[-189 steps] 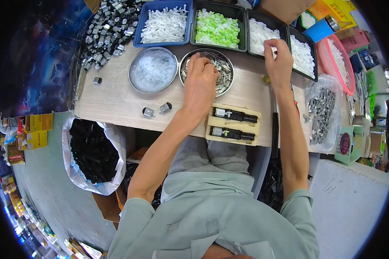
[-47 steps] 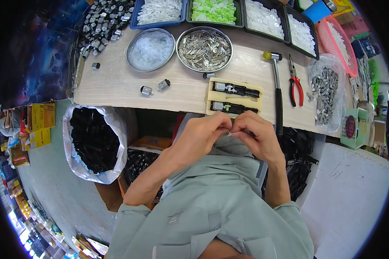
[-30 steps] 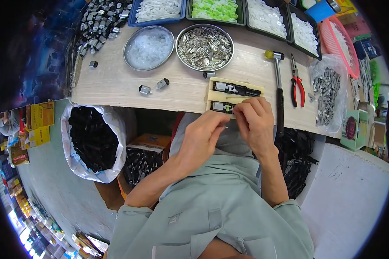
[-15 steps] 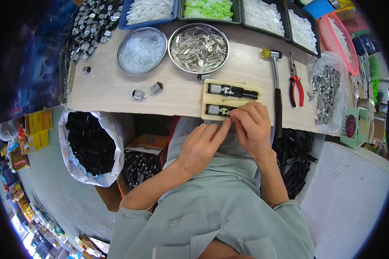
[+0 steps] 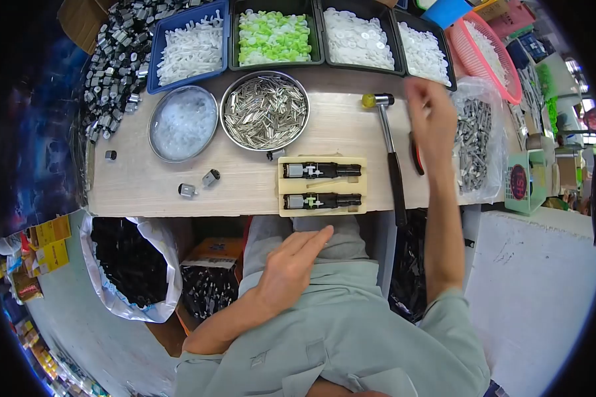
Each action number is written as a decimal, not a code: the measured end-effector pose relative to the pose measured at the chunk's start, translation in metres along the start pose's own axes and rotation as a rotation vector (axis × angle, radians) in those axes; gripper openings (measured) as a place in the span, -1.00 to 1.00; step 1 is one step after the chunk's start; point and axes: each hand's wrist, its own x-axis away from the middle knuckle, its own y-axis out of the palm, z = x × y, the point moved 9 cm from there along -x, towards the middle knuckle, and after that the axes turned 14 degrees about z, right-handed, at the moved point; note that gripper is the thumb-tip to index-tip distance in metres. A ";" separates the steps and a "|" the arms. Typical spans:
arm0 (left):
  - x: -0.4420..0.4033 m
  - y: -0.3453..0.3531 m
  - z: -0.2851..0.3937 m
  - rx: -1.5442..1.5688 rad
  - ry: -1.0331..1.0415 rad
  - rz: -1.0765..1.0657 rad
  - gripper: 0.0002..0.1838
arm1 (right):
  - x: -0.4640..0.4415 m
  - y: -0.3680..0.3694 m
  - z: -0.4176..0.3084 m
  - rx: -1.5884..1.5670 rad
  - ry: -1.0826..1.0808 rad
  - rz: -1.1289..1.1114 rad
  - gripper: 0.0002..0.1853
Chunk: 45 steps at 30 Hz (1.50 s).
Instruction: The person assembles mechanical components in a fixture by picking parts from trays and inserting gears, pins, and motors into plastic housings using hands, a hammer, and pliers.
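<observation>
A cream fixture block (image 5: 358, 189) lies at the table's front edge. It holds an upper black assembly (image 5: 341, 170) and a lower black assembly (image 5: 343, 200), each with a silver motor at its left end; small white gears show in the upper one, a green piece in the lower one. My left hand (image 5: 288, 268) hovers over my lap just below the block, fingers stretched out and holding nothing. Raised over the table's right side, my right hand (image 5: 436, 126) is close to the tray of small white parts (image 5: 422, 54). Its fingers look apart, though the tips are blurred, and nothing shows in them.
A hammer (image 5: 392, 162) and partly covered red-handled pliers (image 5: 416, 155) lie right of the block. Behind stand a bowl of metal pins (image 5: 265, 109), a bowl of translucent material (image 5: 184, 122) and a tray of green parts (image 5: 275, 36). A bag of metal parts (image 5: 473, 142) sits right.
Both hands have left the lower assembly. My right hand has moved up and right toward the white parts; my left has drawn back toward my lap. The camera view has shifted.
</observation>
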 end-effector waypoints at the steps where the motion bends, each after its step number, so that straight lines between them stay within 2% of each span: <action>1: -0.003 0.000 0.002 0.021 -0.019 0.007 -0.55 | -0.023 0.008 0.034 0.127 -0.081 0.032 -0.85; 2: -0.007 -0.001 0.004 0.040 -0.038 0.015 -0.59 | -0.042 0.015 0.070 0.253 -0.162 0.063 -0.83; 4: -0.015 -0.001 0.007 0.061 -0.073 0.019 -0.64 | -0.068 0.037 0.114 0.468 -0.166 -0.066 -0.77; 7: -0.023 -0.002 0.006 0.069 -0.108 0.027 -0.68 | -0.081 0.057 0.127 0.642 -0.176 -0.197 -0.77; 13: -0.032 -0.008 0.000 0.108 -0.191 0.106 -0.82 | -0.083 0.055 0.121 0.607 -0.252 -0.151 -0.82; 15: -0.034 -0.010 -0.003 0.126 -0.244 0.100 -0.87 | -0.078 0.048 0.117 0.548 -0.262 -0.081 -0.83; 19: -0.041 -0.024 -0.016 0.283 -0.306 0.292 -0.89 | -0.054 0.022 0.072 0.335 -0.348 0.141 -0.88; 21: -0.048 -0.030 -0.018 0.384 -0.339 0.374 -0.90 | -0.015 0.015 0.021 0.011 -0.007 -0.012 -0.93; 23: -0.053 -0.034 -0.022 0.428 -0.327 0.390 -0.86 | 0.040 0.017 -0.028 -0.234 0.039 -0.196 -0.95; 25: -0.055 -0.027 -0.028 0.567 -0.407 0.335 -0.84 | 0.097 0.023 -0.064 -0.571 0.242 -0.354 -0.96; 26: -0.053 -0.022 -0.029 0.639 -0.447 0.304 -0.82 | 0.115 0.021 -0.079 -0.636 0.179 -0.364 -0.95; 27: -0.051 -0.020 -0.030 0.669 -0.468 0.282 -0.79 | 0.140 0.025 -0.081 -0.741 0.490 -0.477 -0.93; 28: -0.048 -0.017 -0.031 0.700 -0.486 0.257 -0.76 | 0.152 0.027 -0.088 -0.876 0.507 -0.433 -0.90; 30: -0.044 -0.011 -0.031 0.767 -0.517 0.199 -0.69 | 0.170 0.027 -0.086 -0.887 0.568 -0.395 -0.85; 36: -0.040 -0.013 -0.024 0.719 -0.512 0.158 -0.66 | 0.168 0.020 -0.088 -0.836 0.538 -0.398 -0.78; 45: -0.036 -0.017 -0.020 0.575 -0.415 0.123 -0.64 | 0.165 0.021 -0.088 -0.729 0.500 -0.483 -0.86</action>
